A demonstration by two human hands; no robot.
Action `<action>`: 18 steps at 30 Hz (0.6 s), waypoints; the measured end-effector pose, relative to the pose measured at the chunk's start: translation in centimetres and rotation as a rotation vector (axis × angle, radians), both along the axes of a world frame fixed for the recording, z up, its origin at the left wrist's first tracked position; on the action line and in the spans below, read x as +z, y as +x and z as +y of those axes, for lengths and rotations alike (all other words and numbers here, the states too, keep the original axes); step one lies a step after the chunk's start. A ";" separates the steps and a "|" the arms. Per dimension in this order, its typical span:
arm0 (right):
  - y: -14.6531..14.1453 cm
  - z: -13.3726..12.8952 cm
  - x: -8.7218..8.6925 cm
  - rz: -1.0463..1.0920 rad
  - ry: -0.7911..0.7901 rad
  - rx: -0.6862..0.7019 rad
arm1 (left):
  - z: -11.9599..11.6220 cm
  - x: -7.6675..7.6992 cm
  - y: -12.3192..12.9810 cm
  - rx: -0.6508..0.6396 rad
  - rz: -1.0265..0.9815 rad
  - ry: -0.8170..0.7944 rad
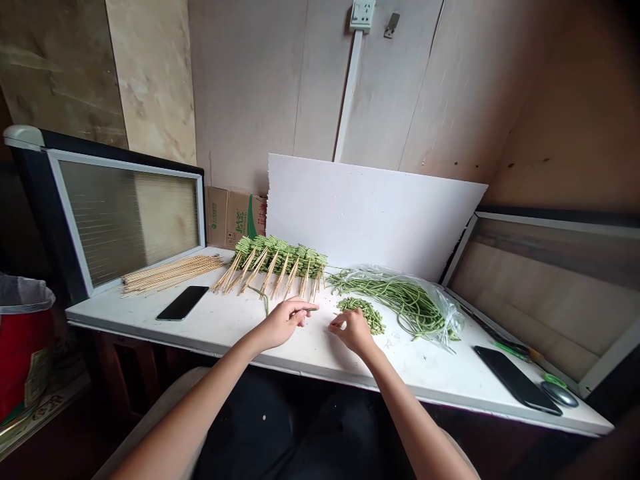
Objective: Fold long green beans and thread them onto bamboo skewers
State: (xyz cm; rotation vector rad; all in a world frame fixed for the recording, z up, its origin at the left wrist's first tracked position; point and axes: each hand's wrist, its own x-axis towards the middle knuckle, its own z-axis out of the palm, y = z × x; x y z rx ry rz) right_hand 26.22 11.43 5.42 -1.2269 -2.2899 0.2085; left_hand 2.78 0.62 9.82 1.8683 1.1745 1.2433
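The left hand (283, 324) had its fingers nearly straight and close together, and the right hand (354, 331), a short gap away, had thumb and fingertips drawn near each other; whether either gripped anything could not be made out. Cut bean pieces (373, 319) lay heaped just beyond the right hand, with long beans (400, 295) in a clear bag (451, 319) farther to its right, while skewered beans (283, 255) lay beyond the left hand and bare sticks (170, 275) off to its left.

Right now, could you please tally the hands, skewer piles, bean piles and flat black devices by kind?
Hands: 2 (left hand, right hand)
Skewer piles: 2 (bare skewers, loaded skewers)
Bean piles: 2 (long beans, cut beans)
Devices: 2 (left device, right device)
Total: 8
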 end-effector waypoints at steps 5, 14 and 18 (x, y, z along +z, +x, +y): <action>0.2 -0.3 0.2 -0.015 -0.078 0.063 | -0.2 0.2 0.4 0.015 -0.073 -0.005; -1.2 -5.0 6.6 0.443 -0.347 0.441 | -0.1 -0.2 0.7 0.037 -0.191 -0.039; -1.7 -6.2 7.1 0.449 -0.226 0.341 | -0.4 0.1 0.8 0.038 -0.156 -0.059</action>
